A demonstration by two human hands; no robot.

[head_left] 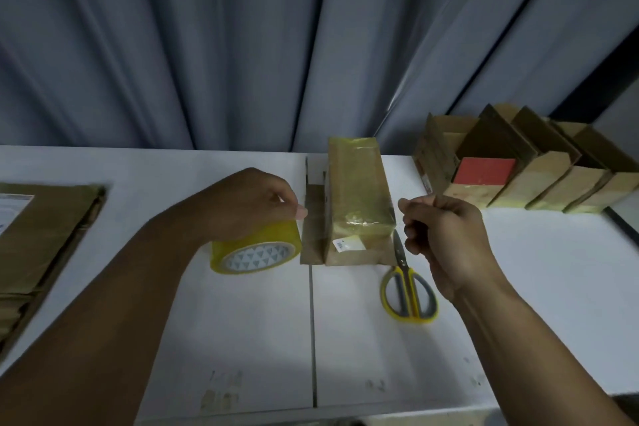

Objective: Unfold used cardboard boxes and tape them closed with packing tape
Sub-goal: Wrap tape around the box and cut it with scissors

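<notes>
Gripping the yellow tape roll (256, 247) from above, the left hand (249, 204) keeps its fingers curled over the roll's rim; the roll stands on edge on the white bench (242, 322), just left of the cardboard box (356, 204). Right hand (446, 239) hovers just right of the box, fingers curled and pinched near the thumb; whether a tape end is between them, cannot tell. Box stands at bench centre, its top face glossy with tape, a small white label on its near face, one flap open on its left side. Yellow-handled scissors (408, 290) lie shut on the bench beside the box, below the right hand. Flattened cardboard (45, 239) stacked at far left. Row of opened boxes (525, 166) at far right, against the grey curtain (242, 45).
</notes>
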